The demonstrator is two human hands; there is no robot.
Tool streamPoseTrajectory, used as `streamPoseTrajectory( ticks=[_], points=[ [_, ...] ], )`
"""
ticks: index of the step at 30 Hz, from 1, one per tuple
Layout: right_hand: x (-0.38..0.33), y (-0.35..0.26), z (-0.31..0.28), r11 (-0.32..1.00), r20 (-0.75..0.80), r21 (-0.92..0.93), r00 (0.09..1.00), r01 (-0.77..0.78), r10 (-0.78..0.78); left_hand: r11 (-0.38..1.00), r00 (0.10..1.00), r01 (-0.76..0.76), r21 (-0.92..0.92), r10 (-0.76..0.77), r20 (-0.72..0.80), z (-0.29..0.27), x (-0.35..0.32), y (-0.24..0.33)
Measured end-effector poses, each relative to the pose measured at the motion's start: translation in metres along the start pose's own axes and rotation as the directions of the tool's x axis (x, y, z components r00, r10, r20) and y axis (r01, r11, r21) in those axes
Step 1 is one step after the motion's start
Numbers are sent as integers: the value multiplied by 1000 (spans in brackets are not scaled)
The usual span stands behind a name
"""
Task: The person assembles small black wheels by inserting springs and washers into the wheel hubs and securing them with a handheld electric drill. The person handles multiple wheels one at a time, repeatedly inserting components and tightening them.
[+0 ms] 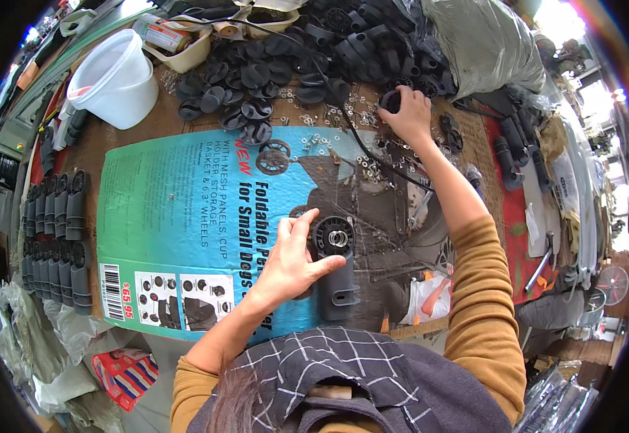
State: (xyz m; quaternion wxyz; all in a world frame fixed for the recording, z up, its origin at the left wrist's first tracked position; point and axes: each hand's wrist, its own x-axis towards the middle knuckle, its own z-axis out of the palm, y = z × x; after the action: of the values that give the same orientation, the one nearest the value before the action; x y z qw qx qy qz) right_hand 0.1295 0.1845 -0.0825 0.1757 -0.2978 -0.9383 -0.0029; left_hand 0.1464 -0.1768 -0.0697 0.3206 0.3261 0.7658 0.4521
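Cluttered workbench (185,119) fills the view, and a flattened printed carton (185,209) lies on it as a work mat. Near the middle of the carton stands a black wheel bracket (335,267), with a round hub on top that shows a metal ring in its centre. The left hand (289,263) holds this bracket from the left side: the thumb lies against the body below the hub and the fingers curl up beside the hub, so the hand is closed around the part.

The right hand (408,112) is stretched far forward to the back of the bench. Its fingers are bent over a small black round part (391,101) at the edge of the parts heap; it touches the part, but I cannot tell if it really grips it.

Between the two hands, small metal washers (329,137) are scattered on the carton and the bench, and one loose black wheel (273,156) lies on the carton. Behind them is a pile of black discs (249,79), and further right a heap of black brackets (358,40). A white bucket (116,76) stands at the back left. On the left side, finished brackets are lined up in two rows (58,238). A grey plastic bag (484,43) sits at the back right.
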Motion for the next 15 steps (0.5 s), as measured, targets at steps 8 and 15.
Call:
streamPoseTrajectory(
  ticks=[8, 15],
  points=[
    [-135, -67, -80, 393, -185, 857, 910, 334, -371, 488, 999, -22, -872, 49, 2, 3, 22, 30],
    [-179, -84, -147, 316, -12, 931, 880, 184, -475, 614, 988, -124, -779, 145, -43, -1, -7, 38]
  ],
)
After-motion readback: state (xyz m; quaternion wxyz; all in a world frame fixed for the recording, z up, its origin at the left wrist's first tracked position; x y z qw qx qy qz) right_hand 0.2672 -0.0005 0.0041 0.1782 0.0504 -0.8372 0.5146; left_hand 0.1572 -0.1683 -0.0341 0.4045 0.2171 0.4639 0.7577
